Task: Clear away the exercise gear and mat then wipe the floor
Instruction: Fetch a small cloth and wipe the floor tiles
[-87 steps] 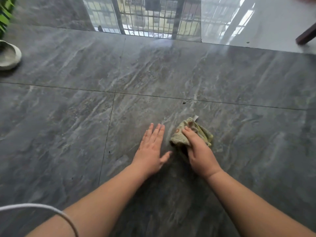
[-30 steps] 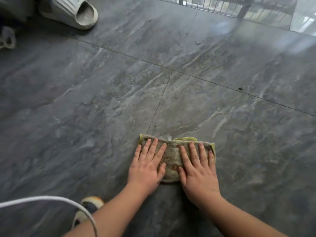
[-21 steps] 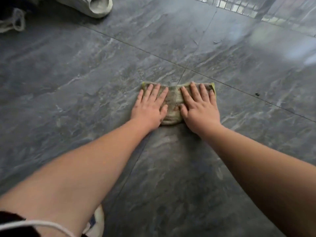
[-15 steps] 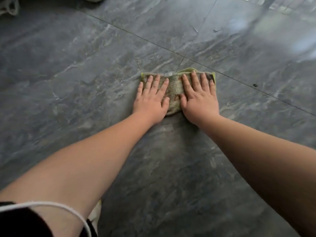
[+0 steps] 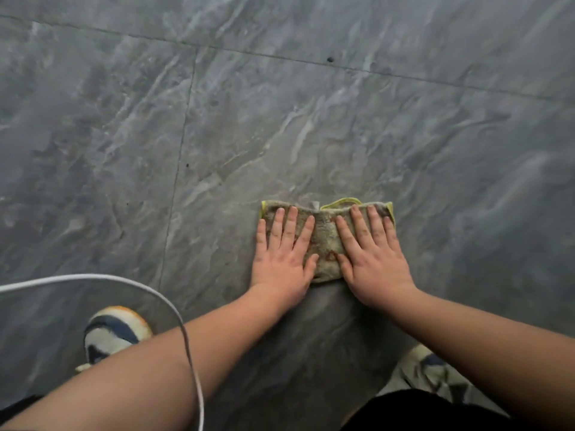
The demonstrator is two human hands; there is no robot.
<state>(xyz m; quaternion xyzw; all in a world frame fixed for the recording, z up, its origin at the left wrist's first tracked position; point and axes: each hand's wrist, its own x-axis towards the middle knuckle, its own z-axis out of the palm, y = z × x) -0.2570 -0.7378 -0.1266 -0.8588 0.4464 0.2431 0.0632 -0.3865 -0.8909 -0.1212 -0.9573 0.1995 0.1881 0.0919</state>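
I'm wiping the floor [image 5: 93,135], left hand [image 5: 281,258] and right hand [image 5: 371,259] pressing flat, fingers spread, on the cloth [image 5: 325,241] at centre frame; next I'm probably pushing it toward the unwiped tiles above.

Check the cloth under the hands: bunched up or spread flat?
Spread flat. The cloth lies as a wide strip on the floor, with the left hand and right hand pressed palm-down on it.
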